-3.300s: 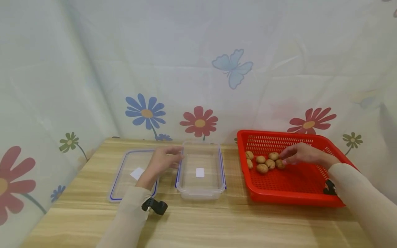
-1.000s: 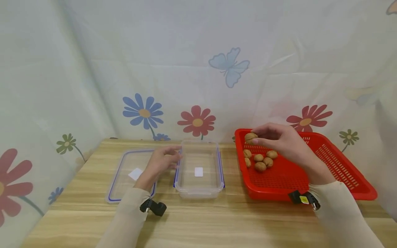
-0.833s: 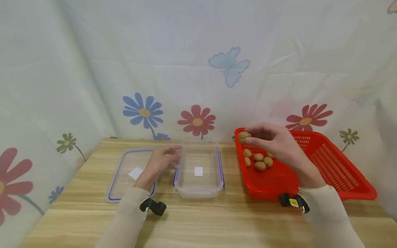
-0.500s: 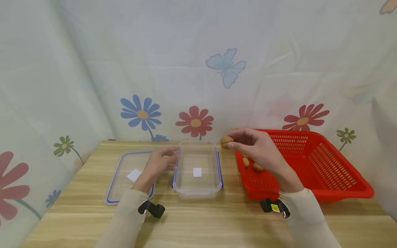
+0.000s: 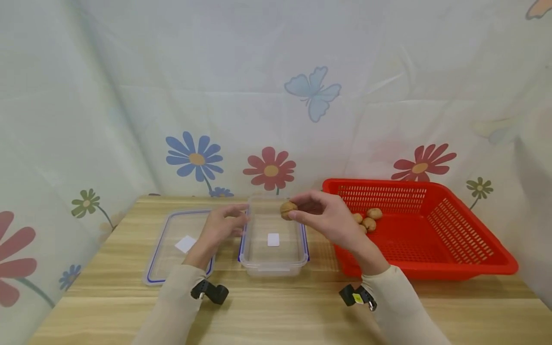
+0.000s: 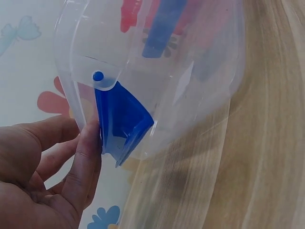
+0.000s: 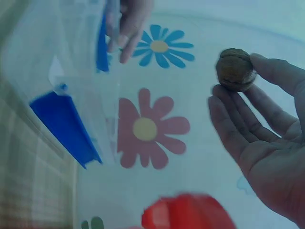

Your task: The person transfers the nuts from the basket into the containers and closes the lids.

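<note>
A round brown walnut (image 5: 287,210), pinched by the right hand (image 5: 331,219), hangs above the upright clear box (image 5: 274,265) at the left hand's (image 5: 221,226) fingertips.

Head view downward, wrist views close, box (image 5: 275,266) shared

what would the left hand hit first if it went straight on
Most likely the clear container, at its left side by the blue latch. The left hand looks right at it, though contact is hard to judge.

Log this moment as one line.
right hand: pinches brown round walnut above clear rectangular plastic box | left hand: at box's left side | red rectangular plastic basket: more walnuts inside | clear blue-edged rectangular lid: beside box
</note>
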Available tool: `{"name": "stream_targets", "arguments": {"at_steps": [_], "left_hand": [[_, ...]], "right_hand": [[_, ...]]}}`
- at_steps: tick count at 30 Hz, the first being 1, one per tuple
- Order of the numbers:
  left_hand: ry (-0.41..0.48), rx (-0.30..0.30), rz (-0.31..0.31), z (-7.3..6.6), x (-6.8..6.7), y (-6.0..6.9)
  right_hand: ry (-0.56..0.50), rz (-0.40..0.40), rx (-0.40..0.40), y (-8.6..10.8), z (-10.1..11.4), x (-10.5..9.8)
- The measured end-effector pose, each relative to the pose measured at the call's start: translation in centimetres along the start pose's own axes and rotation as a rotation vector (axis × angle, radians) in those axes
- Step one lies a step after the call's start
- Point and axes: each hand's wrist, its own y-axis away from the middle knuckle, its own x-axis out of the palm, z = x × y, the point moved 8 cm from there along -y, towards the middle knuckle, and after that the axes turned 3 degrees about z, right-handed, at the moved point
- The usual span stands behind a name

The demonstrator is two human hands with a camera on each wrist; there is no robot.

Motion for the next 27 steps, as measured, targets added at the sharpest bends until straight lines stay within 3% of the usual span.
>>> {"name": "stream_targets", "arguments": {"at_steps": [9, 17, 27], "left_hand": [[-0.026, 0.0, -0.008, 0.0, -0.2, 0.2], [-0.034, 0.011, -0.003, -0.1, -0.2, 0.1], [-0.035, -0.005, 0.002, 0.2, -0.1, 0.0]], "right_hand": [[-0.026, 0.016, -0.045, -0.4, -0.8, 3.3], [-0.041, 0.089, 0.029, -0.5, -2.2, 6.0], [-0.026, 0.156, 0.016, -0.5, -3.8, 8.6]]}}
